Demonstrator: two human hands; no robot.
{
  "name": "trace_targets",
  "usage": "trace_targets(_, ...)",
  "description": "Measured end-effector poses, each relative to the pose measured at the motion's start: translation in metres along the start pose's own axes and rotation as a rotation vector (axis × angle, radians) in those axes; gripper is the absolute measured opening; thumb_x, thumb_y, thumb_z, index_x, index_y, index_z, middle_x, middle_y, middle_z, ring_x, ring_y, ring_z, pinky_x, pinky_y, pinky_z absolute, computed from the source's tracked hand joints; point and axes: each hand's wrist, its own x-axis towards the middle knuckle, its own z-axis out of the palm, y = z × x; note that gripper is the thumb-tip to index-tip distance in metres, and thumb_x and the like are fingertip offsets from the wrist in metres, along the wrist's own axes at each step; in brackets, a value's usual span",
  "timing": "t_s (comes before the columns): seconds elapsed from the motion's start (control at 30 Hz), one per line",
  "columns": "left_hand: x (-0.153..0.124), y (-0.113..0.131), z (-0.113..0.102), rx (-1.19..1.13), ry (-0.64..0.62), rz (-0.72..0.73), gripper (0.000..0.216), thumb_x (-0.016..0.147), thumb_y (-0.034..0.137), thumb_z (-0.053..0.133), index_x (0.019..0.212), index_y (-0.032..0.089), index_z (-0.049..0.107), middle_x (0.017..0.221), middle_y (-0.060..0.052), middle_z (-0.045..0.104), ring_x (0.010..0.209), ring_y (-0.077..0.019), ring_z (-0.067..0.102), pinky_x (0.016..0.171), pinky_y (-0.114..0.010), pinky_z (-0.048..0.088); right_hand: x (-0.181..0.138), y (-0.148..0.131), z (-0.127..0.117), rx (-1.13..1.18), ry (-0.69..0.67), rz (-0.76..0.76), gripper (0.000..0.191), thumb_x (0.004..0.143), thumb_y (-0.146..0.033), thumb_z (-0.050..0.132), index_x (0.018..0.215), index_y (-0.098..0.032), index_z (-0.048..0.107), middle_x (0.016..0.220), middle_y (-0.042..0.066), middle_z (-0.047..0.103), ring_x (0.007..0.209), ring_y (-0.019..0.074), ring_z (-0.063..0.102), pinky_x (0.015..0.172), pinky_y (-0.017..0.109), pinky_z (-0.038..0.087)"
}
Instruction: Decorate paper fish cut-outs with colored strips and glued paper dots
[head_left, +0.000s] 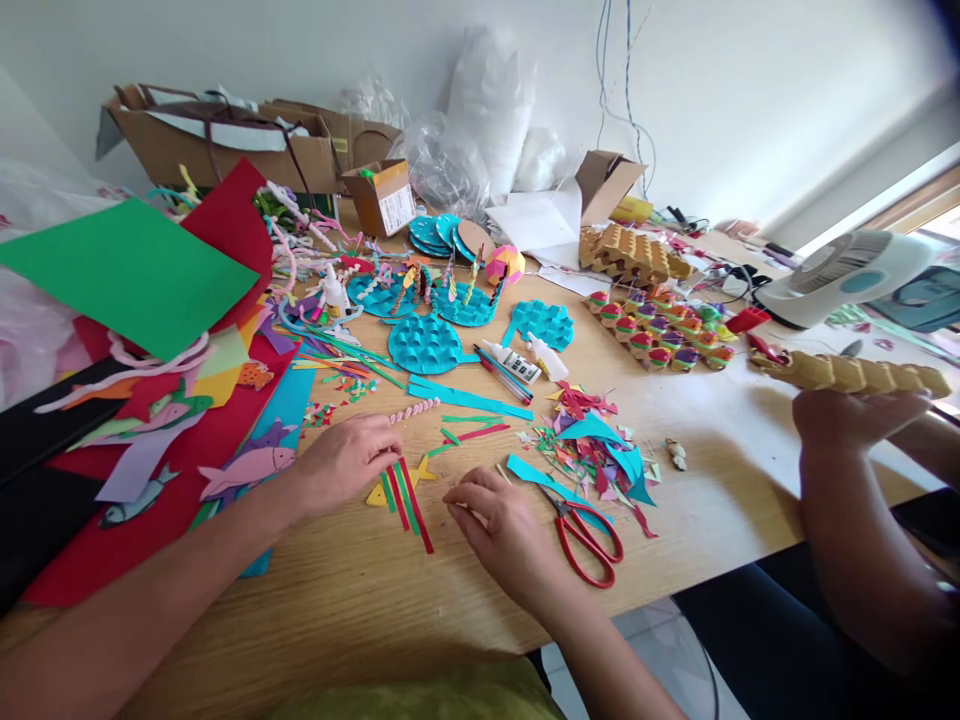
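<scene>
A single head-worn view looks forward and down across the surface (375, 590) from the person's seat, close enough that both forearms enter from the bottom edge and the hands sit near the middle. It faces the far wall (720, 80), with a co-worker's arm (862, 530) at the right edge.

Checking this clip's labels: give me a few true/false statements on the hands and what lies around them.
1. The left hand rests on the paper strips on the wooden table. True.
2. The right hand holds the red-handled scissors. False: the scissors lie on the table beside it.
3. A co-worker's hand holds a strip of egg carton. True.
4. The green paper sheet lies at the far right. False: it is at the left.
5. The scrap pile lies beyond the scissors. True.
</scene>
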Motion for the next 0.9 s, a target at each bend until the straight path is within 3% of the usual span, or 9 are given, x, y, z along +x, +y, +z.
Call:
trace_targets(0.17, -0.03, 0.029, 0.018, 0.095, -0.049, 0.177, 0.027, 0.086, 0.009, 0.036, 0.09, 0.018, 0.06, 0.089, -0.002, 0.062, 0.087, -0.0158, 0.054, 0.076, -0.026, 0.045, 0.023, 0.003, -0.001, -0.008, -0.014, 0.001, 0.016, 0.081, -0.013, 0.049, 0.079, -0.018, 0.064, 0.076, 0.001, 0.057, 0.07, 0.011, 0.053, 0.062, 0.02, 0.038)
trace_targets(0.27, -0.043, 0.042, 0.035, 0.23, 0.008, 0.221, 0.033, 0.086, 0.005, 0.03, 0.096, 0.017, 0.058, 0.096, -0.003, 0.062, 0.088, -0.0157, 0.055, 0.077, -0.027, 0.046, 0.038, -0.002, 0.0, -0.038, -0.081, -0.01, 0.016, 0.081, -0.014, 0.049, 0.077, -0.018, 0.065, 0.075, 0.001, 0.058, 0.071, 0.0109, 0.053, 0.064, 0.02, 0.037)
trace_targets(0.5, -0.056, 0.036, 0.063, 0.394, 0.137, 0.227, 0.039, 0.088, 0.004, 0.021, 0.11, 0.015, 0.051, 0.104, -0.005, 0.061, 0.095, -0.0163, 0.054, 0.083, -0.03, 0.043, 0.056, -0.019, 0.002, -0.198, -0.321, 0.022, 0.019, 0.08, -0.014, 0.047, 0.073, -0.015, 0.064, 0.076, 0.003, 0.059, 0.07, 0.0108, 0.054, 0.063, 0.019, 0.037)
trace_targets(0.9, -0.057, 0.039, 0.061, 0.391, 0.087, 0.268, 0.033, 0.089, 0.006, 0.027, 0.106, 0.014, 0.054, 0.102, -0.005, 0.064, 0.093, -0.0175, 0.056, 0.081, -0.032, 0.043, 0.062, -0.02, 0.008, -0.305, -0.394, 0.013, 0.022, 0.082, -0.016, 0.043, 0.075, -0.015, 0.064, 0.078, 0.004, 0.061, 0.071, 0.0114, 0.055, 0.063, 0.02, 0.035)
